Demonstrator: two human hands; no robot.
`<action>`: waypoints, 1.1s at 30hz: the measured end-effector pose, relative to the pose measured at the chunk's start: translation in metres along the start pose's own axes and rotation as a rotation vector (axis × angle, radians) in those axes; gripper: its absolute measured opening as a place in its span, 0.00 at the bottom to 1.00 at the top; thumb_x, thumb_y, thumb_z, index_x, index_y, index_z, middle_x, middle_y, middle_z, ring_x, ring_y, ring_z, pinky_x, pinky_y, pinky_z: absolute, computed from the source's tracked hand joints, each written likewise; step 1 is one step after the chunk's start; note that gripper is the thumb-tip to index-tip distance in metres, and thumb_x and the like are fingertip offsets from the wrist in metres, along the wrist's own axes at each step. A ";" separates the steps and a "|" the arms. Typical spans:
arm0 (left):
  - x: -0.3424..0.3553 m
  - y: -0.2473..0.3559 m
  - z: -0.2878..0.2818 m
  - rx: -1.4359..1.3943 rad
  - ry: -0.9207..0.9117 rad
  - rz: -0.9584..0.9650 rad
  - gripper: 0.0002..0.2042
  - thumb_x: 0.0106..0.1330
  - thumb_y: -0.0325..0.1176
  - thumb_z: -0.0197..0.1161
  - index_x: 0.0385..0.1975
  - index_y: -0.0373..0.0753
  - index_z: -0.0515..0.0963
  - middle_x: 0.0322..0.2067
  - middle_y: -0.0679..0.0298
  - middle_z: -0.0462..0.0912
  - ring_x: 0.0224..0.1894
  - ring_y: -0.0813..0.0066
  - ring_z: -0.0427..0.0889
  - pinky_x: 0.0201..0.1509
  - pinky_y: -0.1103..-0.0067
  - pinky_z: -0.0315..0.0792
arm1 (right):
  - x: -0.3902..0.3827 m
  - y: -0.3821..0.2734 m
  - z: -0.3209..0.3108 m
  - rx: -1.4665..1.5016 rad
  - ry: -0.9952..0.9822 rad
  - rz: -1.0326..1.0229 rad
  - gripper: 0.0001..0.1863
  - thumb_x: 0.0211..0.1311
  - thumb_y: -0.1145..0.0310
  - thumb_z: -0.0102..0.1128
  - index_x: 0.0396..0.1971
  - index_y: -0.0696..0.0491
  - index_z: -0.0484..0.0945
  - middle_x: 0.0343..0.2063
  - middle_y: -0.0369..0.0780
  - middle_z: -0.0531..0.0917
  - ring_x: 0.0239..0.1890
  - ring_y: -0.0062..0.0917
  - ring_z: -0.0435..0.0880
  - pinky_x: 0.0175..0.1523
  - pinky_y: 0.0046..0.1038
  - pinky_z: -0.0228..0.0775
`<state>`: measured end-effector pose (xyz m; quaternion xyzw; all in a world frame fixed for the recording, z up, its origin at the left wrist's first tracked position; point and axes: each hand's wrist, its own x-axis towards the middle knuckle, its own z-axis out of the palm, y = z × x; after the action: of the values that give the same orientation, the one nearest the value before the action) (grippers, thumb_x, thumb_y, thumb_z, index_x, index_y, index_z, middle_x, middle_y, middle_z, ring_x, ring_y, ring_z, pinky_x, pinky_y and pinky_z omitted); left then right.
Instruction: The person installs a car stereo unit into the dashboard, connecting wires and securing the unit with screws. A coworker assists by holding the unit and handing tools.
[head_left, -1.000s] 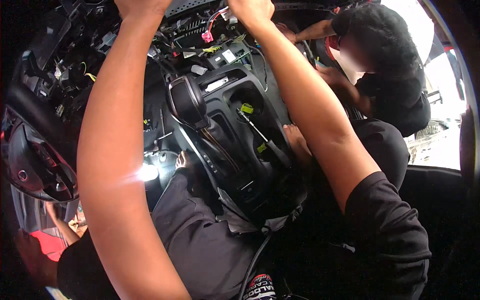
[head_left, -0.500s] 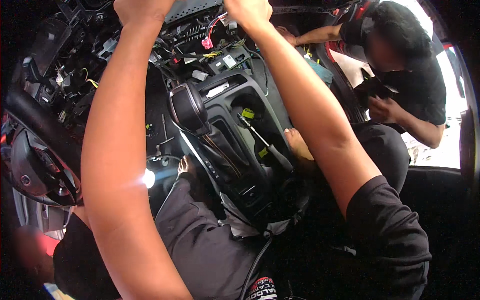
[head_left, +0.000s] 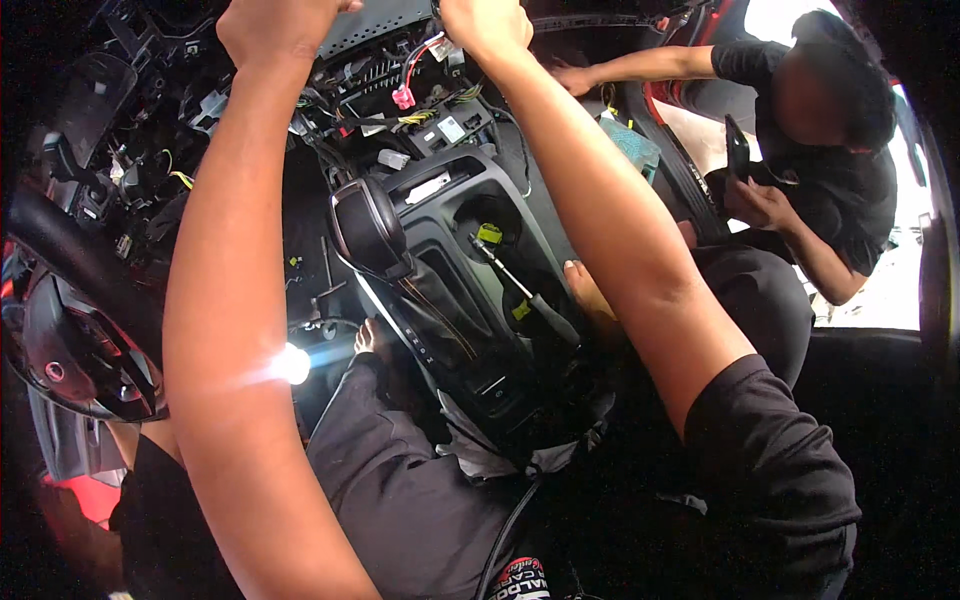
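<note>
My left hand [head_left: 275,22] reaches to the top edge, beside a perforated grey metal panel [head_left: 370,28] in the dismantled dashboard. My right hand [head_left: 485,22] is at the panel's right side, near red and dark wires with a pink connector [head_left: 404,97]. Most fingers of both hands are cut off or hidden, so their grip is unclear. Below them, between my arms, sits the centre console [head_left: 465,300] with the gear selector [head_left: 365,225] and a ratchet-like tool [head_left: 525,290] lying across its cup holders.
At right a co-worker [head_left: 830,200] in a black shirt holds a phone [head_left: 738,150] beside the door opening. The steering wheel [head_left: 50,240] is at left, with another person [head_left: 140,500] below it. A bright lamp [head_left: 295,363] shines by my left forearm. Loose wiring fills the dashboard.
The co-worker has leaned back to the right and now raises a phone. The person at lower left has shifted. My hands stay at the top, moved slightly left.
</note>
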<state>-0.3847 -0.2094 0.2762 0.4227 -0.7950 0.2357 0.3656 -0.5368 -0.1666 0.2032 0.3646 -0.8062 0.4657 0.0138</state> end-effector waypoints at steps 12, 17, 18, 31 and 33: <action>0.002 0.001 0.000 0.009 -0.014 -0.021 0.31 0.39 0.45 0.78 0.48 0.49 0.76 0.36 0.59 0.85 0.41 0.58 0.83 0.44 0.66 0.76 | -0.004 -0.002 -0.003 0.012 0.003 0.020 0.21 0.63 0.54 0.48 0.32 0.57 0.82 0.37 0.53 0.84 0.43 0.51 0.82 0.50 0.44 0.72; -0.002 0.005 -0.002 0.012 0.011 -0.029 0.31 0.39 0.46 0.78 0.47 0.49 0.76 0.36 0.58 0.85 0.41 0.58 0.84 0.43 0.66 0.76 | -0.001 0.001 -0.003 0.007 0.044 -0.031 0.22 0.62 0.54 0.49 0.32 0.59 0.82 0.36 0.54 0.84 0.42 0.50 0.83 0.49 0.44 0.73; -0.002 0.004 -0.002 0.015 0.016 -0.027 0.31 0.38 0.46 0.78 0.47 0.49 0.77 0.36 0.58 0.85 0.41 0.58 0.84 0.43 0.66 0.76 | 0.001 0.001 0.000 -0.003 0.064 -0.028 0.22 0.62 0.54 0.49 0.32 0.59 0.82 0.36 0.54 0.84 0.42 0.49 0.83 0.49 0.44 0.73; -0.003 0.007 -0.003 -0.030 0.041 -0.017 0.32 0.37 0.45 0.79 0.48 0.48 0.77 0.37 0.58 0.85 0.41 0.59 0.84 0.43 0.67 0.76 | 0.009 0.011 0.002 -0.068 0.100 -0.128 0.21 0.62 0.56 0.48 0.29 0.59 0.82 0.32 0.55 0.83 0.37 0.50 0.83 0.44 0.45 0.75; -0.003 0.006 -0.003 -0.040 0.039 -0.017 0.32 0.37 0.45 0.79 0.48 0.48 0.77 0.37 0.59 0.85 0.42 0.59 0.84 0.43 0.67 0.76 | 0.005 0.008 -0.003 -0.030 0.126 -0.129 0.20 0.62 0.56 0.48 0.29 0.58 0.82 0.31 0.55 0.83 0.37 0.50 0.83 0.44 0.45 0.75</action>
<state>-0.3877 -0.2028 0.2753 0.4176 -0.7886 0.2249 0.3913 -0.5462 -0.1649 0.2007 0.3854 -0.7856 0.4736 0.1001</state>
